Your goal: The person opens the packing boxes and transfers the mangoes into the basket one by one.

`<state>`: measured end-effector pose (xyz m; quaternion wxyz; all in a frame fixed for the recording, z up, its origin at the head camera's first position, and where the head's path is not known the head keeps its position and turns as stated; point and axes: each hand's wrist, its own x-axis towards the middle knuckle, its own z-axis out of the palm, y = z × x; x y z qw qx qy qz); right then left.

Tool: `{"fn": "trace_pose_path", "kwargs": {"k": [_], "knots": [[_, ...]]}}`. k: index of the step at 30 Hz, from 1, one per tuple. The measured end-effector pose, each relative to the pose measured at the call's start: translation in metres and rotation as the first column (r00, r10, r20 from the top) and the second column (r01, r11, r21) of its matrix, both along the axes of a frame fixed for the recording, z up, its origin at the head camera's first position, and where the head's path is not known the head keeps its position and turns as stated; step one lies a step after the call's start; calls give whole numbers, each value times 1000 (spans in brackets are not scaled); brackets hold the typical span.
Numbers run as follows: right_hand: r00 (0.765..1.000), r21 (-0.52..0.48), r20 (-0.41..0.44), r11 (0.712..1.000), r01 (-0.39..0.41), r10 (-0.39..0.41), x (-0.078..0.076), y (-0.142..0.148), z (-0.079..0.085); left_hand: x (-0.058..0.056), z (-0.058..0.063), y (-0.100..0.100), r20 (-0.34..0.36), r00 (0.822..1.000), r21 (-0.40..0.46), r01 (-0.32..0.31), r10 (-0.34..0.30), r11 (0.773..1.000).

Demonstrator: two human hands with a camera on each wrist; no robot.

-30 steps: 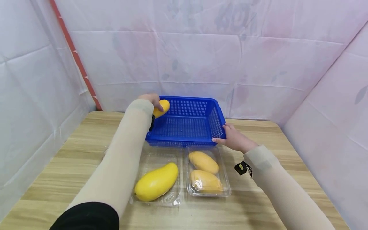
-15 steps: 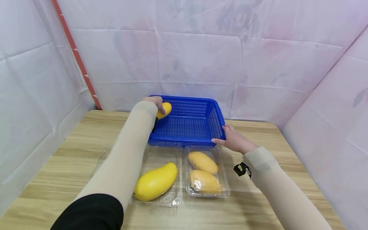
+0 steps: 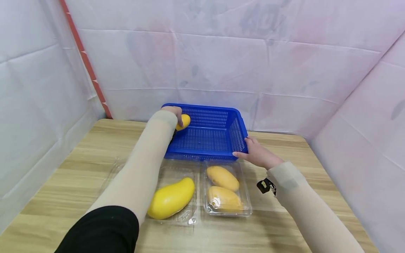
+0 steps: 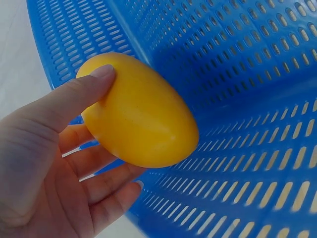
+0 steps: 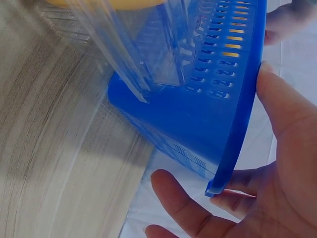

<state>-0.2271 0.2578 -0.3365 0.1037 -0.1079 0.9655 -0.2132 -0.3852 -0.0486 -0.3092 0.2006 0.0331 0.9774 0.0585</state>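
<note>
Grip of the left hand (image 4: 44, 171): parted to the width of the yellow mango (image 4: 143, 114), thumb across one face, fingers curled behind the other. We place the yellow mango within the blue basket (image 3: 204, 140), towards its left end, upper centre of the head frame; whether it touches the base we cannot tell. We judge it light, firm and somewhat slippery, best held round the middle. Right hand (image 3: 259, 154): pinches the basket's lower right corner, thumb at the rim. Lower centre, worktop (image 3: 278, 225): larger mango (image 3: 172, 198) in a clear tray (image 3: 178, 172).
</note>
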Motion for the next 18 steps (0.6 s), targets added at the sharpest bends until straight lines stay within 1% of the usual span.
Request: {"fn": "trace_pose_path", "kwargs": {"k": [8,12,15,18], "knots": [[1000,-6,10,1000,-10,10,2,-3,2,3,-3,0,14,998,38,-59,58,998],[1000,-9,7,1000,-13,13,2,-4,3,3,-3,1,8,999,43,-52,52,998],[1000,-5,6,1000,-12,12,2,-4,3,3,-5,1,2,999,31,-35,35,999],[1000,-7,7,1000,-17,17,3,-6,3,4,-8,-2,12,999,18,-38,38,999]]}}
